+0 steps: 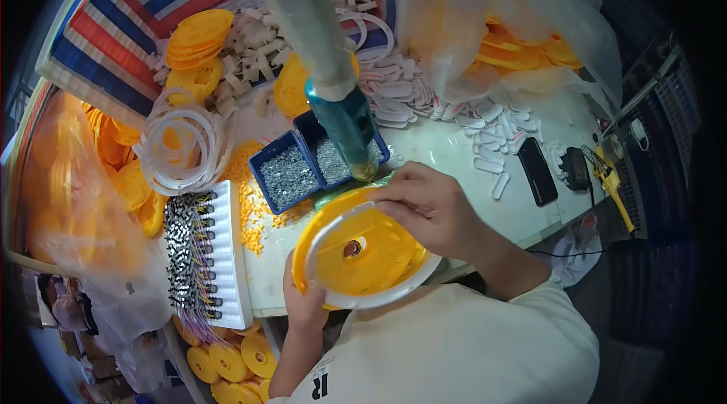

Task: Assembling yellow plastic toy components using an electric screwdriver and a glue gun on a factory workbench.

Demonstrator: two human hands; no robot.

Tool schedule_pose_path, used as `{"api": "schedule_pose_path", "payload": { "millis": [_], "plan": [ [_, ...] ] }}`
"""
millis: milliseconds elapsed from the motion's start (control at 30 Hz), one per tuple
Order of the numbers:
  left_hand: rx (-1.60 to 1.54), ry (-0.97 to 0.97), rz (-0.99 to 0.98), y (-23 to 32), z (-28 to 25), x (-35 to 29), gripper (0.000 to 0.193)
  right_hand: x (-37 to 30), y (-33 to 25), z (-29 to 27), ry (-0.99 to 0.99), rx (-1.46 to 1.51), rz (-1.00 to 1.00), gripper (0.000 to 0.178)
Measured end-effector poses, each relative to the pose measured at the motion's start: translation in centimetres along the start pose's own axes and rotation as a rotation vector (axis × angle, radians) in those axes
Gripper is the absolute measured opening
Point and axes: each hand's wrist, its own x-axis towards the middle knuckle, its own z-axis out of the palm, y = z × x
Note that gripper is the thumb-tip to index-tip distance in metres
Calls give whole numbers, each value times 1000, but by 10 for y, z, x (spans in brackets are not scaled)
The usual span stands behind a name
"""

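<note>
A round yellow plastic shell (379, 252) with a hole at its centre is held up near my chest. A white ring (401, 292) lies around its rim, over the lower and right side. My left hand (304, 302) grips the shell's left edge, thumb on the near face and the other fingers mostly hidden behind. At the upper right edge, my right hand (428, 203) has its fingers bent and pinched on the rim where ring and shell meet. Just beyond hangs a teal screwdriver-like power tool (341, 127), its tip close to the shell's upper edge.
Blue bins (284, 173) of small metal screws stand behind the shell. Left are small orange pieces (250, 211), a white tray (231, 268) with wired parts and stacked white rings (178, 150). White oblong pieces (492, 139), a black phone (538, 169) and bagged yellow parts (522, 48) lie right.
</note>
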Motion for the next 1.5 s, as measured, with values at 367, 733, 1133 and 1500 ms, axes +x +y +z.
{"api": "schedule_pose_path", "payload": {
  "millis": [367, 733, 1133, 1500],
  "plan": [
    [94, 155, 104, -2, 1, -15, 61, -28, 24, 9, 86, -352, -144, 24],
    [160, 78, -19, -6, 20, -19, 124, -19, 12, 6, 42, -449, -132, 26],
    [170, -9, 171, -18, -5, -25, 118, -21, 19, 13, 66, -561, -130, 29],
    [164, 172, 155, 14, -15, 8, 68, -41, 25, 14, -162, 637, 375, 31]
  ]
}}
